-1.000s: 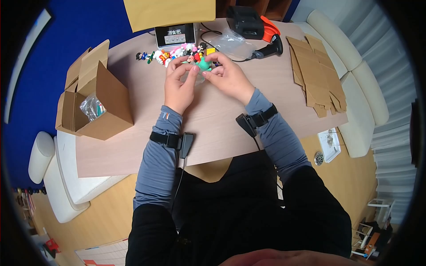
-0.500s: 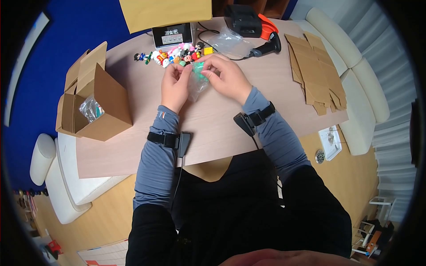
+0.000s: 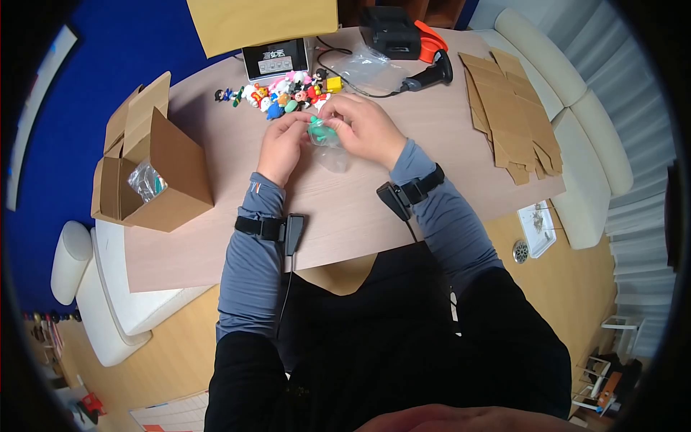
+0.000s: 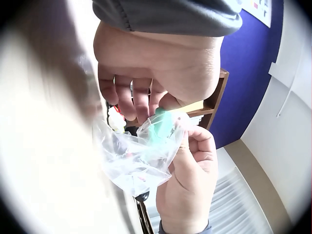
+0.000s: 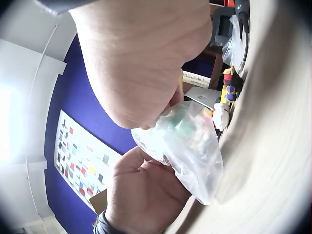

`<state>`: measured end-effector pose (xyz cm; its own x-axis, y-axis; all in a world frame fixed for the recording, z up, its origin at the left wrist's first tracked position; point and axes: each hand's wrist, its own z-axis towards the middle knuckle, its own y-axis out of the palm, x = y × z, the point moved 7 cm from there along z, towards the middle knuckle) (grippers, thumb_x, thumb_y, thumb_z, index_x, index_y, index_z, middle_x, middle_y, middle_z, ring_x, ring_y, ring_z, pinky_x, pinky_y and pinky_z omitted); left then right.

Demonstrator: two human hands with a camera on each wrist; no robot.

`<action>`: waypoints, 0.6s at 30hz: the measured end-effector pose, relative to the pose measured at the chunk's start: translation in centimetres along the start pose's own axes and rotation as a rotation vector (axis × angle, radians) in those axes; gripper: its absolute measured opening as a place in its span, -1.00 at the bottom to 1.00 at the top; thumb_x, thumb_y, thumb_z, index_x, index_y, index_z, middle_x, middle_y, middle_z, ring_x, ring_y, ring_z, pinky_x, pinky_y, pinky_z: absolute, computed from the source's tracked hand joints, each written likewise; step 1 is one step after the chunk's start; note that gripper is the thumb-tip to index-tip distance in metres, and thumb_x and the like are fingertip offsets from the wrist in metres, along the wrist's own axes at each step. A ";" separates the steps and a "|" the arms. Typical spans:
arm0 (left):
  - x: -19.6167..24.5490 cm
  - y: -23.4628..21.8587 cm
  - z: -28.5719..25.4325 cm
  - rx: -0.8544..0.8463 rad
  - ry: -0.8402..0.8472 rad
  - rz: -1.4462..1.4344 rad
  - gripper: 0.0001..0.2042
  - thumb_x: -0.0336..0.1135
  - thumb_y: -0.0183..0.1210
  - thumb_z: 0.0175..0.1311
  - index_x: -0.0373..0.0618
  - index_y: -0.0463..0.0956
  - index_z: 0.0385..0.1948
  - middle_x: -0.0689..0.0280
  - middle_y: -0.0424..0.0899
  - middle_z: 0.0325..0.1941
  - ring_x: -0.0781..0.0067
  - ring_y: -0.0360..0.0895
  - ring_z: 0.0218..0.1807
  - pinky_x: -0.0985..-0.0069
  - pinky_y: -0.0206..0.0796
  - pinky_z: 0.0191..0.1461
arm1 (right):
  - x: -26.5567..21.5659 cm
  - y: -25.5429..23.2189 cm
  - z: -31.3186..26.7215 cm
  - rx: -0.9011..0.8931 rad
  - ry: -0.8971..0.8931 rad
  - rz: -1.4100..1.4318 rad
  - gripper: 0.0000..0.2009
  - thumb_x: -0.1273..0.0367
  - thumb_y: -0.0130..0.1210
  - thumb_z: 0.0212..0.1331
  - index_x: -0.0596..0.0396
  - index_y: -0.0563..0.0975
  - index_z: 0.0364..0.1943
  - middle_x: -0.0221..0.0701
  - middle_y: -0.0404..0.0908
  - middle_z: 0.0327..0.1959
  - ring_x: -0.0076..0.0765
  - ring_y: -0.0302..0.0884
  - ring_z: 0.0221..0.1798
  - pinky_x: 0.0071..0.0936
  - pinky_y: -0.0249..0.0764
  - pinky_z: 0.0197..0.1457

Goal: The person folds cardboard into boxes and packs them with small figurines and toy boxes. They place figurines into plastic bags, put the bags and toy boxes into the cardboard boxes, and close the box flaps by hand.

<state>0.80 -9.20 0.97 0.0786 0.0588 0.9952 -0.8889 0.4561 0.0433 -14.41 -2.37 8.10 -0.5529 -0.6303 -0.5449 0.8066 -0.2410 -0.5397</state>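
A clear plastic bag [image 3: 332, 158] hangs between the two hands over the table, with a green figure [image 3: 321, 132] at its mouth. My left hand [image 3: 281, 150] pinches the bag's left edge beside the figure. The bag's right edge is pinched by my right hand [image 3: 367, 131]. In the left wrist view the green figure [image 4: 161, 126] is partly inside the bag [image 4: 134, 163]. The right wrist view shows it blurred through the plastic [image 5: 195, 156]. Just beyond the hands lies a pile of small colourful figures [image 3: 301, 96].
An open cardboard box [image 3: 176, 173] stands at the left with a bagged item inside. Flattened cardboard [image 3: 511, 119] lies at the right. At the back are a small screen [image 3: 277, 59], a black scanner [image 3: 430, 73], a black device [image 3: 389, 32] and an empty plastic bag [image 3: 367, 68].
The green figure, held up between the fingers a second ago, is now lower and in the bag's mouth. Both hands have shifted slightly nearer the body, uncovering more of the pile.
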 end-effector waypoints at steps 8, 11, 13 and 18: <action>0.1 1.4 -0.3 -0.078 -0.128 -0.157 -0.74 -0.24 0.05 0.53 -0.18 0.55 0.04 0.42 0.66 -0.24 0.66 0.56 -0.24 0.63 0.42 -0.17 | 1.3 -0.5 -0.2 0.123 0.117 -0.005 -0.90 0.50 0.15 0.24 0.15 0.57 -0.19 -0.27 0.61 -0.27 -0.22 0.60 -0.23 -0.40 0.54 -0.16; -0.5 1.0 0.1 -0.093 -0.047 -0.062 -0.72 -0.20 0.03 0.57 -0.20 0.56 0.04 0.43 0.66 -0.19 0.68 0.58 -0.17 0.63 0.42 -0.12 | 1.4 -0.1 -0.3 0.051 0.192 0.114 -0.91 0.50 0.20 0.25 0.15 0.59 -0.19 -0.41 0.58 -0.33 -0.47 0.52 -0.28 -0.52 0.48 -0.19; -1.0 0.5 0.2 -0.055 -0.074 -0.104 -0.73 -0.23 0.02 0.58 -0.20 0.56 0.05 0.45 0.68 -0.13 0.68 0.58 -0.12 0.64 0.41 -0.05 | 2.4 0.8 -0.5 -0.038 0.289 0.236 -0.89 0.48 0.25 0.27 0.15 0.61 -0.16 -0.55 0.54 -0.35 -0.66 0.43 -0.29 -0.62 0.43 -0.20; -0.6 0.9 0.2 -0.081 -0.045 -0.208 -0.73 -0.20 0.05 0.58 -0.17 0.60 0.04 0.49 0.67 -0.19 0.71 0.53 -0.20 0.68 0.36 -0.09 | 3.9 1.1 -0.8 -0.040 0.357 0.395 -0.87 0.45 0.28 0.31 0.15 0.64 -0.13 -0.60 0.58 -0.30 -0.72 0.43 -0.27 -0.66 0.43 -0.16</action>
<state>-0.10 -9.00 0.44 0.2352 -0.0827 0.9684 -0.8162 0.5241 0.2430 -15.88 -4.46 4.87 -0.2515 -0.3757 -0.8920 0.9628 -0.0034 -0.2701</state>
